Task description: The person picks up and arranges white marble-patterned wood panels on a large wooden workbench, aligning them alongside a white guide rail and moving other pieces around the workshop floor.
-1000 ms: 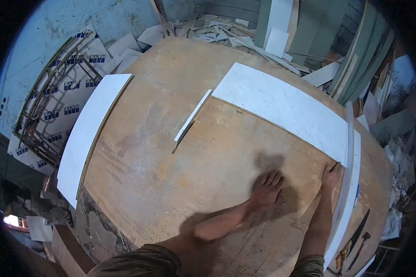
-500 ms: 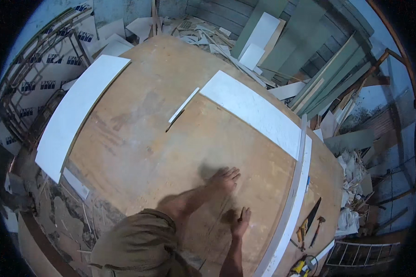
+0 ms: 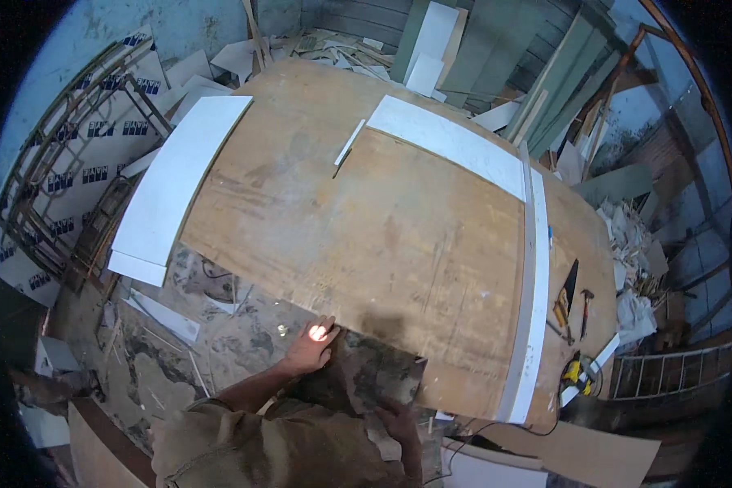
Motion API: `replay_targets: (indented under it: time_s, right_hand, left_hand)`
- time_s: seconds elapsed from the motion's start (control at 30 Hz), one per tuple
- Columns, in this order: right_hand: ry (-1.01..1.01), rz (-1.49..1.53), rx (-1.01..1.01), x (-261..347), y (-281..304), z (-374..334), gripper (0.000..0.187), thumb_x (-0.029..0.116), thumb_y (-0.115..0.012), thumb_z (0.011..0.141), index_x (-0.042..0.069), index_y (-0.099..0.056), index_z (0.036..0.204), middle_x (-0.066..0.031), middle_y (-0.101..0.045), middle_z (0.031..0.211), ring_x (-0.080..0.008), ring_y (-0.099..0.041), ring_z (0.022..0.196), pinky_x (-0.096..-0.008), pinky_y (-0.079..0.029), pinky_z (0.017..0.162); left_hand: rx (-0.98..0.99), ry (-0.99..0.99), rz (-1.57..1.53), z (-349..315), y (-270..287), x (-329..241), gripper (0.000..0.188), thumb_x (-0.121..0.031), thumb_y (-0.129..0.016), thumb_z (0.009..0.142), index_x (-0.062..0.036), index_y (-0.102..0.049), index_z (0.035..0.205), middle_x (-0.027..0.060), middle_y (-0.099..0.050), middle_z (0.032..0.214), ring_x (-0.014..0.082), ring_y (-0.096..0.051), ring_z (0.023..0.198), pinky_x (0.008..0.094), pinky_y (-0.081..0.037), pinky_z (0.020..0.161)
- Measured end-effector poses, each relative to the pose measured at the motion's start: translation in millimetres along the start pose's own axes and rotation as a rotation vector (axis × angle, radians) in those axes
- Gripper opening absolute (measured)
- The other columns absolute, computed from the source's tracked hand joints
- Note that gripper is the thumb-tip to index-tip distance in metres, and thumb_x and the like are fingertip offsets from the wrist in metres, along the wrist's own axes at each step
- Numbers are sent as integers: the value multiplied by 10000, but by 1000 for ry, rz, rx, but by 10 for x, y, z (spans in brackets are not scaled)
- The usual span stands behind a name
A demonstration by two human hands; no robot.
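Note:
At the near edge of a large plywood worktop (image 3: 317, 211) is my left hand (image 3: 311, 348), its fingers curled and a bright spot of light on it. Next to those fingers is a dark mottled patch (image 3: 374, 364) with a straight upper edge; I cannot tell whether it is a held sheet or the ground. My right hand (image 3: 397, 420) is low and in shadow by the patch's lower end, its fingers unclear. White boards lie on the worktop at the left (image 3: 183, 175) and the far right (image 3: 451, 145). A long white strip (image 3: 535, 317) lies along a grey straightedge (image 3: 516, 346).
A handsaw (image 3: 568, 297), a hammer (image 3: 586, 315) and a yellow power tool (image 3: 576, 374) with a cord are at the right. A thin white strip (image 3: 350, 142) lies mid-worktop. Green boards (image 3: 561, 81) lean behind; offcuts (image 3: 163, 313) litter the floor at left.
Both hands have left the plywood surface and moved back toward me, to its near edge. The view has shifted, so more floor shows at left and below. The dark patch has come into sight.

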State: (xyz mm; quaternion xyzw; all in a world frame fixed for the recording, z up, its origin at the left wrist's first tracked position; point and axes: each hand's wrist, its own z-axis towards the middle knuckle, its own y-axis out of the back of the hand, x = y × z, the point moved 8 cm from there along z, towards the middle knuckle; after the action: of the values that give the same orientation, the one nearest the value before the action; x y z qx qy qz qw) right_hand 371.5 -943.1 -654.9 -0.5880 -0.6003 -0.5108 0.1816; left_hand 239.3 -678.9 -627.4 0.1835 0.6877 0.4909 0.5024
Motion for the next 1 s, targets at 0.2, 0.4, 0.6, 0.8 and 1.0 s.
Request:
replay_targets:
  time_s: [0.2,0.4,0.6,0.8,1.0]
  right_hand:
    - [-299,-208,251,-412,-886,-475,520,360,-687,920,48,-596,1326,-157,-668,1235,-301,-641,1139,-419,-516,953]
    - [-338,322,-27,-2596,-1387,-1221,381,209,-657,954,55,-618,1300,-120,-661,1261,-256,-649,1106,-389,-556,860]
    - [-1076,379,-82,-3032,-2154,-1937,357,232,-646,956,90,-631,1283,-110,-676,1194,-197,-654,1006,-378,-550,778]
    - [21,-15,-234,-3094,-2325,-1297,337,287,-616,973,98,-641,1251,-97,-688,1120,-168,-647,916,-366,-535,708]
    - [-370,141,-245,-170,-1802,-105,434,440,-568,960,80,-689,1170,-176,-715,1049,-295,-678,914,-395,-519,850]
  left_hand:
    - [565,469,-146,-579,-1125,925,580,-438,-520,913,-108,-536,1389,206,-517,1417,376,-488,1303,467,-348,1132]
    - [673,446,-39,-859,-1418,1657,459,-520,-612,830,-109,-754,975,160,-730,1026,351,-692,960,422,-561,806]
    - [631,342,-378,-1241,-1139,2057,624,-612,-680,746,-87,-724,1080,139,-730,1030,247,-689,891,395,-537,814]
    - [709,425,-594,-1932,-1261,3020,401,-412,-598,909,-104,-695,1148,94,-702,939,253,-666,796,407,-543,706]
    - [666,-764,-68,-1859,-1205,3249,368,-276,-659,848,-155,-692,1194,44,-722,924,217,-694,743,393,-565,601]
